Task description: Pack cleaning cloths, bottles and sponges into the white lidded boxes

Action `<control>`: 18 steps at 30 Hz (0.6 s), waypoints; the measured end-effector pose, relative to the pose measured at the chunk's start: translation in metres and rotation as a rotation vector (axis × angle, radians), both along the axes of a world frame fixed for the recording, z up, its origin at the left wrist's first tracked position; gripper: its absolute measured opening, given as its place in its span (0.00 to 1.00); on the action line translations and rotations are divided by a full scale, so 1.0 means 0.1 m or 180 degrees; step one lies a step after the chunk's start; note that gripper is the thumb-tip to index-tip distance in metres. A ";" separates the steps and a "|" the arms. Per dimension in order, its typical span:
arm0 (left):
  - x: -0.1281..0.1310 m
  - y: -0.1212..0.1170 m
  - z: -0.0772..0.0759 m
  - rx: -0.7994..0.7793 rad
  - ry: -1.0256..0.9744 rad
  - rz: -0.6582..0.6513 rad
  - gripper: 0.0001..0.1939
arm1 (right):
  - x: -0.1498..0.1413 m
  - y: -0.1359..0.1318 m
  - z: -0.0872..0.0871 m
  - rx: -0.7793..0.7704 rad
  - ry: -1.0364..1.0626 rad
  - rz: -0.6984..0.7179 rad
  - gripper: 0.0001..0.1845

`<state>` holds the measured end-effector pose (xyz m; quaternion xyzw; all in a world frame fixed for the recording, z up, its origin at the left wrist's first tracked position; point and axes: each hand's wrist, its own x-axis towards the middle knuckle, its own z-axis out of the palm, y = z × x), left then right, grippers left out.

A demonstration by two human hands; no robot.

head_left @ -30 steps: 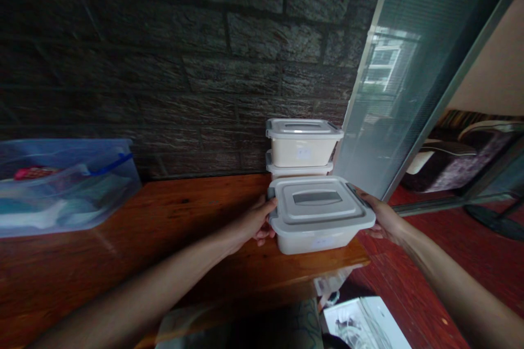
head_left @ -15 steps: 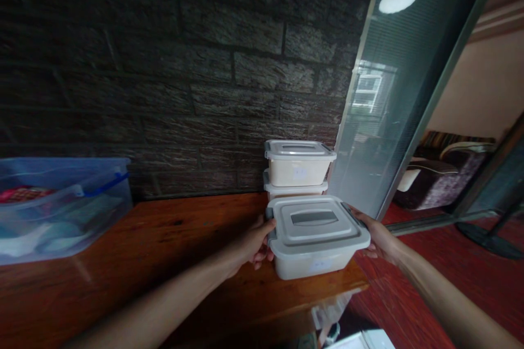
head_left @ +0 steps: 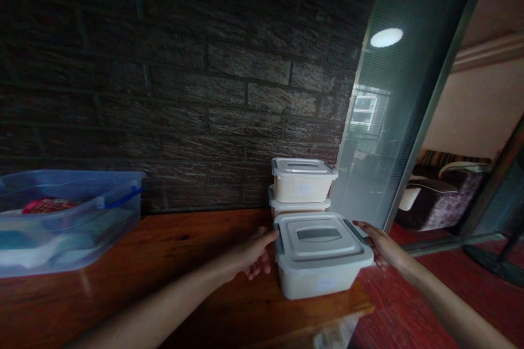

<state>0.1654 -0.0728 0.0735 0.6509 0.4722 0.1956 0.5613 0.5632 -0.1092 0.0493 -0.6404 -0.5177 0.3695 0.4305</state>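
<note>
A white lidded storage box (head_left: 323, 259) with a grey lid handle and grey side latches sits near the right end of the wooden table. My left hand (head_left: 257, 256) is at its left side, thumb and fingers apart, with the thumb tip by the left latch. On the opposite side is my right hand (head_left: 380, 245), fingers stretched out beside the right latch and holding nothing I can see. Behind the box stand two similar lidded boxes, the upper box (head_left: 305, 185) stacked on the lower box (head_left: 282, 208), which is mostly hidden.
A clear blue-tinted bin (head_left: 118, 212) with cloth-like items stands at the left of the wooden table (head_left: 184, 251). A dark brick wall (head_left: 184, 92) rises behind. To the right are a glass panel (head_left: 376, 147), a red floor (head_left: 393, 305) and an armchair (head_left: 446, 196).
My hands have loosened from the front box; the left fingers have drawn slightly away from its side. The whole view has shifted, so everything appears lower.
</note>
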 end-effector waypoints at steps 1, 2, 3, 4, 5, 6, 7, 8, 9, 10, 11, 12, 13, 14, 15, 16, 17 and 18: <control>-0.04 0.03 0.03 0.0090 0.0056 0.0035 0.38 | 0.04 0.01 0.04 0.0054 -0.0099 -0.0069 0.33; -0.08 0.07 0.06 0.0196 0.0100 0.0077 0.38 | 0.08 0.02 0.08 0.0112 -0.0191 -0.0126 0.33; -0.12 0.12 0.10 0.0311 0.0123 0.0128 0.38 | 0.11 0.04 0.14 0.0170 -0.0273 -0.0169 0.32; -0.16 0.18 0.15 0.0425 0.0118 0.0185 0.36 | 0.13 0.06 0.21 0.0221 -0.0340 -0.0202 0.31; -0.20 0.25 0.21 0.0528 0.0085 0.0239 0.34 | 0.15 0.10 0.29 0.0272 -0.0398 -0.0228 0.29; -0.23 0.33 0.28 0.0635 0.0045 0.0300 0.31 | 0.16 0.14 0.37 0.0330 -0.0447 -0.0258 0.27; -0.25 0.41 0.36 0.0739 -0.0001 0.0366 0.28 | 0.16 0.20 0.46 0.0392 -0.0487 -0.0294 0.25; -0.26 0.49 0.45 0.0838 -0.0047 0.0442 0.25 | 0.16 0.27 0.55 0.0450 -0.0525 -0.0335 0.23; -0.25 0.58 0.54 0.0929 -0.0096 0.0513 0.23 | 0.15 0.36 0.65 0.0505 -0.0559 -0.0388 0.22; -0.23 0.67 0.63 0.1009 -0.0131 0.0597 0.22 | 0.14 0.45 0.74 0.0531 -0.0578 -0.0438 0.20; -0.20 0.77 0.72 0.1077 -0.0158 0.0688 0.21 | 0.12 0.56 0.83 0.0546 -0.0584 -0.0494 0.20; -0.16 0.86 0.80 0.1130 -0.0182 0.0773 0.21 | 0.09 0.66 0.92 0.0549 -0.0578 -0.0548 0.19; -0.10 0.96 0.87 0.1157 -0.0184 0.0853 0.20 | 0.06 0.77 1.01 0.0541 -0.0558 -0.0590 0.20; -0.04 1.05 0.93 0.1166 -0.0181 0.0910 0.20 | 0.02 0.88 1.08 0.0519 -0.0528 -0.0618 0.20; 0.03 1.13 0.99 0.1154 -0.0164 0.0959 0.20 | -0.02 0.99 1.14 0.0501 -0.0494 -0.0639 0.20; 0.11 1.21 1.02 0.1125 -0.0143 0.0985 0.19 | -0.07 1.08 1.20 0.0476 -0.0456 -0.0652 0.19; 0.18 1.27 1.05 0.1085 -0.0117 0.1002 0.19 | -0.12 1.17 1.24 0.0444 -0.0418 -0.0661 0.19; 0.26 1.33 1.07 0.1045 -0.0093 0.1009 0.19 | -0.18 1.25 1.28 0.0416 -0.0379 -0.0661 0.20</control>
